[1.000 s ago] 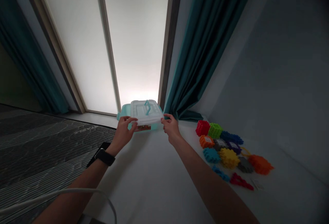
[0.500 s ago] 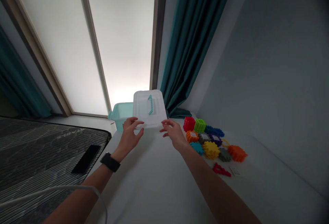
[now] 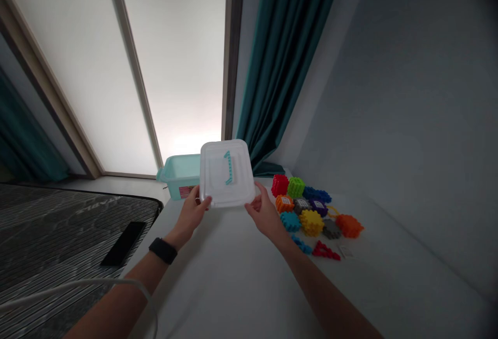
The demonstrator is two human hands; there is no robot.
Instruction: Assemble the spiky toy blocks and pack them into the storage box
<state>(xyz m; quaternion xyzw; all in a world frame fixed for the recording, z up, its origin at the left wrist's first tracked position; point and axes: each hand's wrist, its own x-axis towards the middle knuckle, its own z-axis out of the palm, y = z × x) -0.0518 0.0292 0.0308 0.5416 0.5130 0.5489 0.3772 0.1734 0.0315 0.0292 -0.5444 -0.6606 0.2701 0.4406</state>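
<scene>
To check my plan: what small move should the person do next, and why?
Probably lay the clear lid on the white surface: both the left hand and right hand hold it off the teal box, and the toy blocks nearby need free hands.

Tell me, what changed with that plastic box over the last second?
The left hand and right hand have lifted the clear plastic lid off the teal box and tilted it up towards the viewer. The box and the colourful toy blocks stayed put.
</scene>
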